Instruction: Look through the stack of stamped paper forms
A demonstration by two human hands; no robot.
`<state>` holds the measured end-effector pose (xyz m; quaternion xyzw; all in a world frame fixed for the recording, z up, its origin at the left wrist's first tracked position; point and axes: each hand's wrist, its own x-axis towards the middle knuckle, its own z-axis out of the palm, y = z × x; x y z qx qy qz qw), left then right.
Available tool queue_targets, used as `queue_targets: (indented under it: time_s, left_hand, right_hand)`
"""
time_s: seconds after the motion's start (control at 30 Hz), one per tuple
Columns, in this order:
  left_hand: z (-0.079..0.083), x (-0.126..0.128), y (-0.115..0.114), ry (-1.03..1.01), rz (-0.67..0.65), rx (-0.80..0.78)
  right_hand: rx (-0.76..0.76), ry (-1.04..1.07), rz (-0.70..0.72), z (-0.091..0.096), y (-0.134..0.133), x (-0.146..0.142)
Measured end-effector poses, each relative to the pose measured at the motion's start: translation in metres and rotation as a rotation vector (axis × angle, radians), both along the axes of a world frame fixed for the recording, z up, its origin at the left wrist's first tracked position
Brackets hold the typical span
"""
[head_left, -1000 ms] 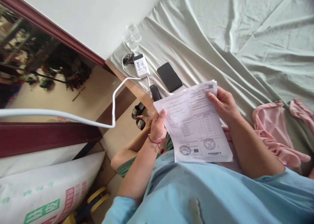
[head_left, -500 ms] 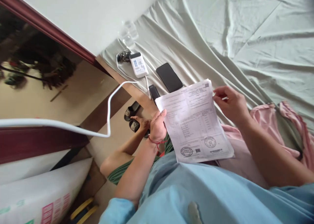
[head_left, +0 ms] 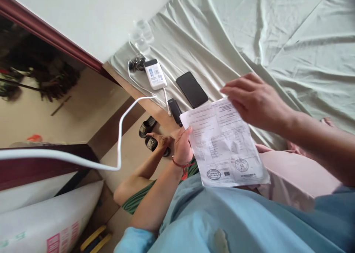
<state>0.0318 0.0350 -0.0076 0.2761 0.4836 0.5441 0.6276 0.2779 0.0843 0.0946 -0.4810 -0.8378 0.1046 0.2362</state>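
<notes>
A printed paper (head_left: 222, 145) is held at its left edge by the left hand (head_left: 183, 147), the thumb laid over the front and the other fingers hidden behind. It is held above the lap, in front of a blue shirt (head_left: 235, 216). An oval stamp and a round stamp are borne near its lower edge, with a small dark square and a barcode-like strip; the lettering is too small to be read. Its upper right corner is covered by the right hand (head_left: 249, 99), which is blurred, the fingers loosely bent and held close together; whether the sheet is touched or gripped by it cannot be told.

Beyond the top edge, a black phone (head_left: 192, 89) is laid on a creased pale sheet (head_left: 291, 42), its screen dark. Beside it are seen a small black device (head_left: 174, 112) and a white box (head_left: 155, 74), on which a label with blue characters is printed, too blurred to be made out. A dark cluster (head_left: 137, 63) by the box cannot be identified. A white cable (head_left: 119, 134) is cut off at the left. On a white sack (head_left: 52, 219), red and green characters are only partly shown, cropped by the frame.
</notes>
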Motion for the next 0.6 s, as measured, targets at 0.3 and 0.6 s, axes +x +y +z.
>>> queue_targets:
  time_s: [0.3, 0.6]
  left_hand:
    - [0.001, 0.005, 0.004, -0.013, 0.036, -0.062]
    - [0.002, 0.003, -0.002, 0.035, 0.040, -0.090]
  right_hand:
    - [-0.062, -0.064, 0.209, -0.028, 0.013, -0.045]
    - [-0.154, 0.067, 0.200, -0.040, 0.034, -0.058]
